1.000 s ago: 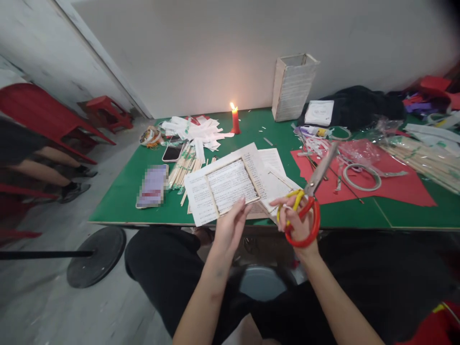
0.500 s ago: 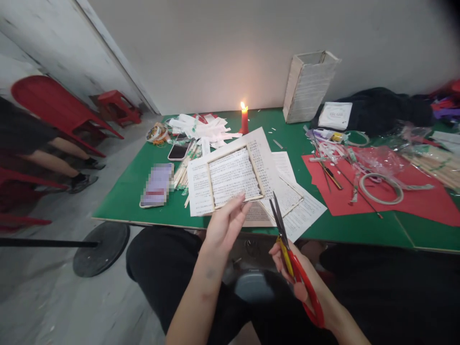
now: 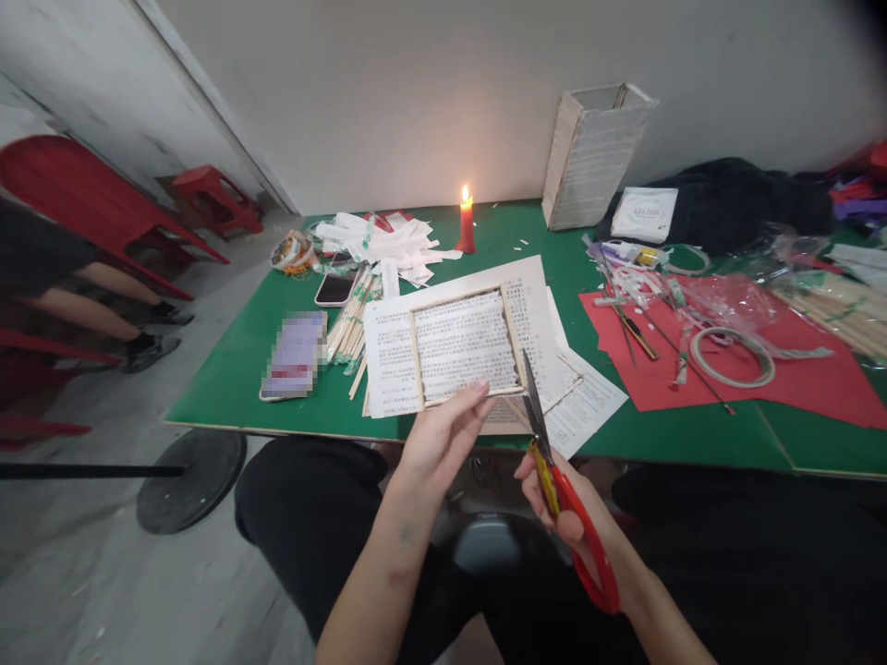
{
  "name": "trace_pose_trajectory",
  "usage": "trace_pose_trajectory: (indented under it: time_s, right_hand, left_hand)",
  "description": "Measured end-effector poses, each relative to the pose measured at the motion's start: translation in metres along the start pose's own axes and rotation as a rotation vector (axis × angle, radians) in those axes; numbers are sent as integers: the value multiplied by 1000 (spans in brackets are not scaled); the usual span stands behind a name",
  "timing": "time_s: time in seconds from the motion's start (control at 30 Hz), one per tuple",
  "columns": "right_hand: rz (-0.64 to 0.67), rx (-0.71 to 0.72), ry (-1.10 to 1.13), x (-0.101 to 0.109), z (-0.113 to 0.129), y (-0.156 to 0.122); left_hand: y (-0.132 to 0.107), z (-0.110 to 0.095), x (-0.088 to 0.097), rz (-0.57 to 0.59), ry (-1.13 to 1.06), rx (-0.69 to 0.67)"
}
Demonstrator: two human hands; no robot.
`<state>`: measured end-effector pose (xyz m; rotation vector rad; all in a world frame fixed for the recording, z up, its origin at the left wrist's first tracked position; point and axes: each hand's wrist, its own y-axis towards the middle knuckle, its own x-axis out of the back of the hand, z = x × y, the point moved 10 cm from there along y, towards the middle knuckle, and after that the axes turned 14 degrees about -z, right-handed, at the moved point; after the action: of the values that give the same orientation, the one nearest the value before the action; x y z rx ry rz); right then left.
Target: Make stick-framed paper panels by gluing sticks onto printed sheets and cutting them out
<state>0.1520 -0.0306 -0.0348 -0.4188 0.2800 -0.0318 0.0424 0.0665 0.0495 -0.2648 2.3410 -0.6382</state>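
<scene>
My left hand (image 3: 443, 439) pinches the lower edge of a printed sheet of paper (image 3: 392, 356), thumb on top. A square frame of thin wooden sticks (image 3: 513, 328) lies on that sheet, with dark spots at some corners. In my right hand (image 3: 578, 503) is a pair of scissors (image 3: 589, 536) with red and yellow handles, fingers wrapped round them. The blades point up, at the sheet's lower edge just right of the frame's bottom right corner. Under the sheet, more printed paper (image 3: 589, 406) lies on the table, with part of another stick frame on it.
On the green table (image 3: 228, 379) stand a lit red candle (image 3: 467, 226) and a tall paper-covered box (image 3: 596, 157). Phones (image 3: 295, 356), sticks (image 3: 350, 319) and paper strips (image 3: 388, 240) lie left; red paper (image 3: 665, 369) with a tape roll (image 3: 733, 357) lies right. A person's legs (image 3: 97, 300) show at left.
The sheet with the frame has turned slightly and shifted right. The scissor blades, apart from the sheet before, now meet its lower right edge.
</scene>
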Motion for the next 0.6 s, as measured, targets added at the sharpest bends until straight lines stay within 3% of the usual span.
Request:
trace_pose_trajectory:
  time_s: [0.23, 0.6]
  right_hand:
    - [84, -39, 3, -5, -2, 7]
    - [-91, -2, -36, -3, 25, -9]
  left_hand:
    - [1, 1, 5, -38, 30, -12]
    - [1, 1, 3, -58, 6, 12]
